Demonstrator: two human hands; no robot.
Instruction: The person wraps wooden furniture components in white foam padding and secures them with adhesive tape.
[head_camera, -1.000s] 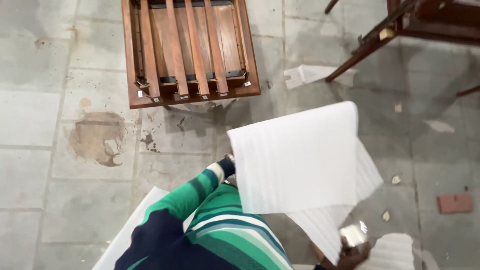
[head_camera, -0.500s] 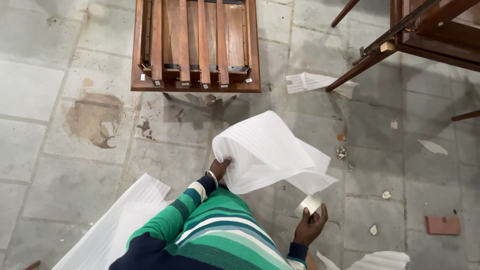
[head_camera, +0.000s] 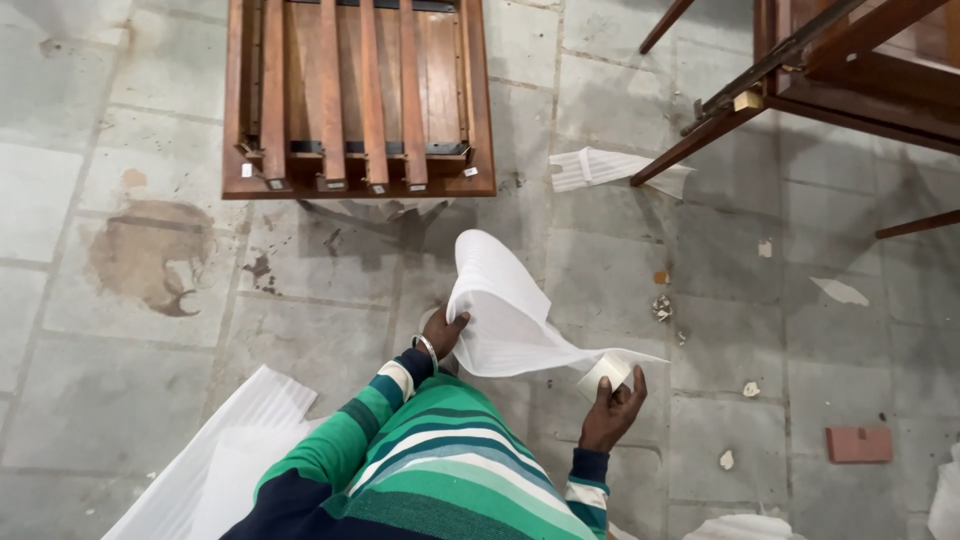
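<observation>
My left hand (head_camera: 442, 331) grips the edge of a white foam wrapping sheet (head_camera: 510, 310) that curls upward in front of me over the tiled floor. My right hand (head_camera: 612, 405) pinches the sheet's lower right corner and also holds a small pale roll of tape (head_camera: 606, 372). My arms wear a green, white and navy striped sleeve (head_camera: 420, 450). A brown wooden slatted furniture frame (head_camera: 358, 100) lies on the floor just beyond the sheet.
Another white foam sheet (head_camera: 225, 455) lies at my lower left. A crumpled white sheet (head_camera: 610, 170) rests near dark wooden furniture legs (head_camera: 800, 70) at top right. A red brick piece (head_camera: 858, 444), paper scraps and a brown floor stain (head_camera: 150, 255) dot the grey tiles.
The foam sheet has dropped from a raised, spread position and folded into a smaller curl. My right hand with the tape roll has come up to the sheet's corner.
</observation>
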